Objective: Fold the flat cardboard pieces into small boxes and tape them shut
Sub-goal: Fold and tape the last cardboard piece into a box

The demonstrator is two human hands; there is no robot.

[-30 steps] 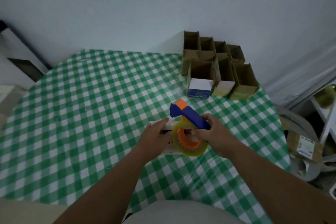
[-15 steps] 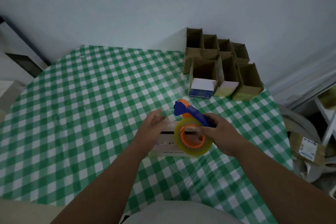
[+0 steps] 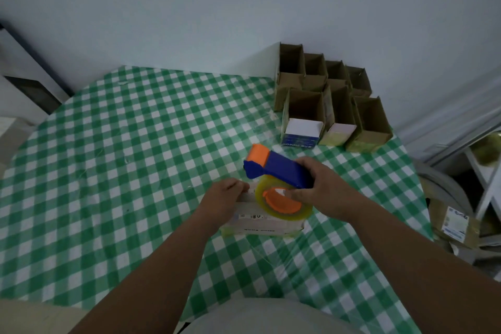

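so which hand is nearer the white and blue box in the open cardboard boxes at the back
Right. The right hand, gripping the blue and orange tape dispenser, sits just below the white and blue box; the left hand rests farther left on the small cardboard box.

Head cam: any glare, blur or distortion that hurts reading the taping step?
Head view: dim, bluish cast, soft overall; print on the box is unreadable. Wide-angle bowing curves the tablecloth checks toward the edges. Faint sheen on the cloth near the open boxes. Left hand, right hand and tape dispenser show no strong motion smear.
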